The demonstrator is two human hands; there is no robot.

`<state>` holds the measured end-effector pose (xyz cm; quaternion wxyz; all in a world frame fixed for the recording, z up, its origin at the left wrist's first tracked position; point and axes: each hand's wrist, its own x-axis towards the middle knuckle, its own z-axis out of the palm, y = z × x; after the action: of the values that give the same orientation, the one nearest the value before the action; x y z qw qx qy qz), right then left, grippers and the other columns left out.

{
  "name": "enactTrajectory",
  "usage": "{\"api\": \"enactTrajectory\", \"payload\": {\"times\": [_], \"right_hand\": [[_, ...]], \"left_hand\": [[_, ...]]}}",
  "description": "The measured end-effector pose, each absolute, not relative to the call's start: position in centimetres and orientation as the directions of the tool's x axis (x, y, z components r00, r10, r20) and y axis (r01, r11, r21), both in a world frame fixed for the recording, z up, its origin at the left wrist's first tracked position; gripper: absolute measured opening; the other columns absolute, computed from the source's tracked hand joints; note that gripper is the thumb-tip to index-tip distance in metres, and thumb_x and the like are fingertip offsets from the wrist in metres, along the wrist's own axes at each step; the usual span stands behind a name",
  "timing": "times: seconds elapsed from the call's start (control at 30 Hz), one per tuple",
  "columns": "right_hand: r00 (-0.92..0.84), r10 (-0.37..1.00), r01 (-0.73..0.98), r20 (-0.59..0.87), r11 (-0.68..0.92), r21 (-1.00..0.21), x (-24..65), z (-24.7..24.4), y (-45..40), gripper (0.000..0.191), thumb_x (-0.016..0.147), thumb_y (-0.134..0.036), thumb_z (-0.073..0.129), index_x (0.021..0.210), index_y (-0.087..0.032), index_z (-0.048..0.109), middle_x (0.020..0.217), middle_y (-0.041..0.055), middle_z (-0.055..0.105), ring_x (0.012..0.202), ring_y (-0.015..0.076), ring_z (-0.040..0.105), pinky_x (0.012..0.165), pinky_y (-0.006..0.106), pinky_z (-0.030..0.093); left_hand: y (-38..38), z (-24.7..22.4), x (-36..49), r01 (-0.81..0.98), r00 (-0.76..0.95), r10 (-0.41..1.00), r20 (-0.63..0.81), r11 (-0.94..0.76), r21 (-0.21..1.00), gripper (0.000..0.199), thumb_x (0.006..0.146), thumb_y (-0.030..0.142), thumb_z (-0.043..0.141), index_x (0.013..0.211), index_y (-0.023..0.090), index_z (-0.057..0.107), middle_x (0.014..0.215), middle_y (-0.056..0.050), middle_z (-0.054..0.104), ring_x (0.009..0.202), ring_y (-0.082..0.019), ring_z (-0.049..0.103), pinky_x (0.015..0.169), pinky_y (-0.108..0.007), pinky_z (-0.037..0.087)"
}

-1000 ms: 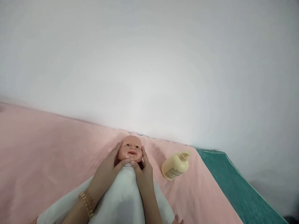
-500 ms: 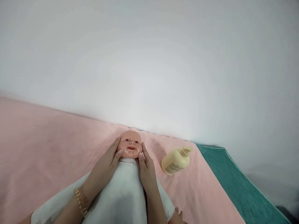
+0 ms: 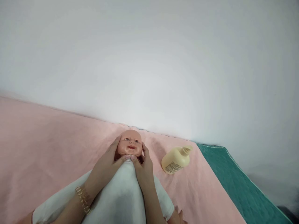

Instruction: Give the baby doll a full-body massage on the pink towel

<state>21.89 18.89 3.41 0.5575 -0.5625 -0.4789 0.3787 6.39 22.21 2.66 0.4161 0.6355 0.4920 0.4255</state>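
Note:
A baby doll (image 3: 130,143) in a white garment (image 3: 119,196) lies face up, its head toward the wall. My left hand (image 3: 108,165) is wrapped round the left side of the doll's head, a gold bracelet on its wrist. On the other side, my right hand (image 3: 144,166) cups the head with its fingers. Both thumbs meet under the chin at the garment's collar. The fingertips behind the head are partly hidden.
A pale yellow pump bottle (image 3: 175,160) stands on the pink cloth (image 3: 58,140), right of the doll. Green fabric (image 3: 233,177) extends at the right. Behind the cloth rises a plain pale wall (image 3: 149,62).
Both thumbs have moved from the doll's lower cheeks inward and down to meet beneath its chin. The fingers remain at the sides of the head.

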Motion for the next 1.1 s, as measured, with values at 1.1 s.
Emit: {"api": "enactTrajectory", "payload": {"times": [1.1], "right_hand": [[0.245, 0.964, 0.175, 0.105, 0.062, -0.983, 21.8, 3.2, 18.7, 0.080, 0.084, -0.054, 0.067, 0.151, -0.024, 0.037, 0.149, 0.0091, 0.050, 0.135, 0.0296, 0.050, 0.113, 0.047, 0.041]], "left_hand": [[21.8, 3.7, 6.4, 0.295, 0.142, 0.982, 0.127, -0.164, 0.941, 0.079, 0.088, 0.057, 0.053, 0.155, 0.023, 0.028, 0.153, -0.013, 0.043, 0.135, -0.033, 0.049, 0.106, -0.047, 0.044]]}}
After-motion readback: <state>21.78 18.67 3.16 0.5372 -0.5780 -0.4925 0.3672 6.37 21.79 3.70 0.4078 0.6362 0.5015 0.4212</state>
